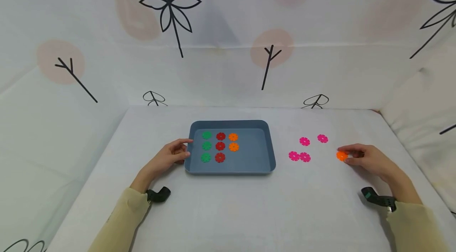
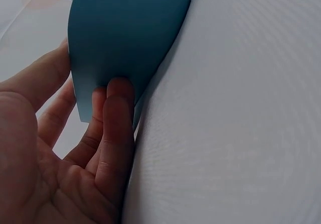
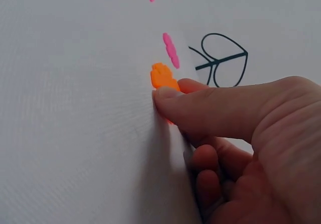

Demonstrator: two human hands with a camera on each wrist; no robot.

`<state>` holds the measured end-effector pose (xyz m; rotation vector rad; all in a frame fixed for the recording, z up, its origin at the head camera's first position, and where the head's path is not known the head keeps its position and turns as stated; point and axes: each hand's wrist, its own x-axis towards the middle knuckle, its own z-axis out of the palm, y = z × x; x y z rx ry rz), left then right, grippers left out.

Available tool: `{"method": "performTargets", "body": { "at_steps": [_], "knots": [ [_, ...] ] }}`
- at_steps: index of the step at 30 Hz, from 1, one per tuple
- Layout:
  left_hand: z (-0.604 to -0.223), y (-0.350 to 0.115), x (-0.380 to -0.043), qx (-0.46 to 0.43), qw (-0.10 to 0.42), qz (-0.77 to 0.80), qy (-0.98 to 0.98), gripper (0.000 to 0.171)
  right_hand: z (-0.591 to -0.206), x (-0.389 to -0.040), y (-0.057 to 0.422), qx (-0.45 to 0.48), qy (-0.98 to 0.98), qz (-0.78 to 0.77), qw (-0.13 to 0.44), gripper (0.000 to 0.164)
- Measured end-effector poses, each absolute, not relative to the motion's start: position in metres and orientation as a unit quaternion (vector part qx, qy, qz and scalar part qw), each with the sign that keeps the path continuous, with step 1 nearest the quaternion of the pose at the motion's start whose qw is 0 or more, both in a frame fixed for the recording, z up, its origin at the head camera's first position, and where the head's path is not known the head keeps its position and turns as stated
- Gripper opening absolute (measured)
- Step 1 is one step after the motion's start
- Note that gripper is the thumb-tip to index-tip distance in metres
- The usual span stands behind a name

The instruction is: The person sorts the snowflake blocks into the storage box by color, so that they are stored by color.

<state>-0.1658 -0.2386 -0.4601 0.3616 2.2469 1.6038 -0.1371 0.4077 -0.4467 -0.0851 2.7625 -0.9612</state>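
Observation:
My left hand [image 1: 171, 156] is at the left end of a blue-grey tray [image 1: 254, 151], gripping its rim. In the left wrist view, curled fingers [image 2: 118, 128] rest against the outer wall of the tray [image 2: 125, 33]. Inside the tray stand a column of green flower-shaped discs [image 1: 206, 146], one of red discs [image 1: 220, 146] and two orange discs [image 1: 233, 137]. Over at the right, my right hand [image 1: 370, 160] pinches another orange disc [image 1: 342, 156] between thumb and fingers, close over the table. The right wrist view shows this orange disc [image 3: 163, 77] tilted at the thumb tip.
Several pink flower-shaped discs [image 1: 304, 141] lie on the white table [image 1: 263, 212] between the tray and my right hand; two of them touch. A white cloth backdrop [image 1: 221, 74] with printed plants rises behind and at both sides.

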Motion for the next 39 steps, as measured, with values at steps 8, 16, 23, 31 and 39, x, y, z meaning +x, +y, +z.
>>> {"method": "performTargets", "body": {
  "at_steps": [8, 16, 23, 31, 39],
  "knots": [
    [-0.459, -0.238, -0.165, 0.124, 0.176, 0.563, 0.798, 0.051, -0.446, -0.139, 0.407, -0.023, 0.936, -0.332, 0.117, 0.041],
    [-0.459, -0.239, -0.167, 0.126, 0.177, 0.565, 0.796, 0.052, -0.447, -0.14, 0.406, -0.02, 0.934, -0.338, 0.115, 0.042],
    [-0.457, -0.239, -0.165, 0.121, 0.183, 0.567, 0.794, 0.053, -0.445, -0.14, 0.41, -0.024, 0.925, -0.354, 0.136, 0.039],
    [-0.458, -0.239, -0.166, 0.122, 0.187, 0.564, 0.795, 0.053, -0.439, -0.142, 0.411, -0.028, 0.925, -0.358, 0.127, 0.039],
    [-0.459, -0.239, -0.167, 0.125, 0.185, 0.564, 0.795, 0.053, -0.433, -0.147, 0.394, -0.035, 0.922, -0.371, 0.109, 0.042]
  ]
}}
